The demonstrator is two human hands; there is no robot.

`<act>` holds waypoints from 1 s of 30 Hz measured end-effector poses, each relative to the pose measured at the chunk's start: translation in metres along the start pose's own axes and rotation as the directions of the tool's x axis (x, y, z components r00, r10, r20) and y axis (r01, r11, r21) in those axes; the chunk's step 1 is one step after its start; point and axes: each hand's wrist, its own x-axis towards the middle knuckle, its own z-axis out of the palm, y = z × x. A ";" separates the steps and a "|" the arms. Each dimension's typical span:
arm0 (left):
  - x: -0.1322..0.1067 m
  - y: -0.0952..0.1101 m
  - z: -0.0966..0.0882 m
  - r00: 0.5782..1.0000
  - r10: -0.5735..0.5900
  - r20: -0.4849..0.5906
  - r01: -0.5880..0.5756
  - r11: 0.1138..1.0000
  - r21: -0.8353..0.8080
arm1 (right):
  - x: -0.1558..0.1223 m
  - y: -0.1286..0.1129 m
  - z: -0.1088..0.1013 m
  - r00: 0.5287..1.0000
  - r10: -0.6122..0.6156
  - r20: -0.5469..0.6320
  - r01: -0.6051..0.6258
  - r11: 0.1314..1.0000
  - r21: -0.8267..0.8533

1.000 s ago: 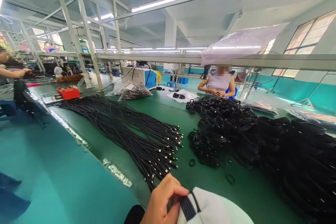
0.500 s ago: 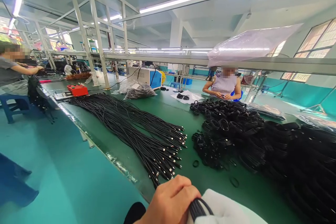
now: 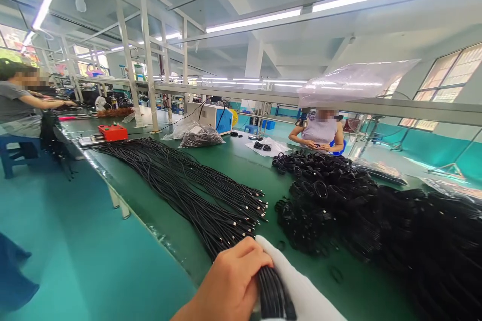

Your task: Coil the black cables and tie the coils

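Note:
My bare left hand (image 3: 233,281) sits at the bottom centre, its fingers wrapped over a coil of black cable (image 3: 273,296). My right hand (image 3: 301,286) wears a white glove and lies against the other side of the same coil, fingers together along it. Both hands hold the coil just above the near edge of the green table (image 3: 241,165). Right in front of them a long bundle of straight black cables (image 3: 188,190) with metal plug ends fans across the table.
A large heap of coiled black cables (image 3: 357,205) fills the right of the table, with loose black rings (image 3: 336,274) near it. Farther back stand a red box (image 3: 113,133), a plastic bag (image 3: 198,135) and a blue-white machine (image 3: 213,115). One person (image 3: 320,130) sits opposite, another (image 3: 18,105) at far left.
Both hands have come up and forward with the coil. My left hand's fingers have closed further over it, and the gloved hand now stretches along the cable.

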 end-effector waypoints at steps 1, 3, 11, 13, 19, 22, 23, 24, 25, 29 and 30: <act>0.001 0.000 0.000 1.000 -0.024 0.010 0.024 1.000 -0.016 | 0.007 0.002 0.003 1.000 -0.008 0.025 0.007 1.000 0.016; 0.004 0.002 -0.001 0.997 -0.072 0.027 0.073 0.997 -0.031 | 0.018 0.007 0.007 0.996 -0.021 0.083 0.016 0.998 0.060; 0.019 0.017 -0.005 0.911 -0.389 0.135 0.390 0.921 0.024 | 0.031 0.025 0.012 0.980 -0.061 0.188 -0.011 0.933 0.359; 0.022 0.017 -0.005 0.874 -0.469 0.130 0.478 0.876 -0.058 | 0.030 0.028 0.010 0.978 -0.059 0.198 -0.037 0.892 0.450; 0.027 0.012 0.004 0.800 -0.595 0.078 0.599 0.800 -0.048 | 0.026 0.034 0.006 0.994 -0.005 0.108 -0.052 0.856 0.515; 0.029 0.011 0.009 0.746 -0.657 0.110 0.666 0.740 -0.097 | 0.028 0.035 0.008 0.996 -0.013 0.093 -0.037 0.858 0.512; 0.030 0.011 0.010 0.745 -0.660 0.098 0.667 0.742 -0.072 | 0.028 0.035 0.008 0.995 -0.014 0.099 -0.038 0.866 0.499; 0.030 0.011 0.011 0.756 -0.650 0.069 0.653 0.757 -0.021 | 0.029 0.035 0.009 0.994 -0.013 0.111 -0.042 0.875 0.483; 0.030 0.011 0.011 0.775 -0.631 0.034 0.629 0.776 0.040 | 0.030 0.035 0.009 0.993 -0.014 0.118 -0.043 0.882 0.469; 0.029 0.009 0.011 0.783 -0.623 0.012 0.618 0.778 0.113 | 0.033 0.037 0.009 0.994 -0.017 0.111 -0.034 0.893 0.448; 0.029 0.008 0.011 0.766 -0.643 0.028 0.638 0.764 0.095 | 0.033 0.038 0.010 0.994 -0.022 0.108 -0.029 0.894 0.446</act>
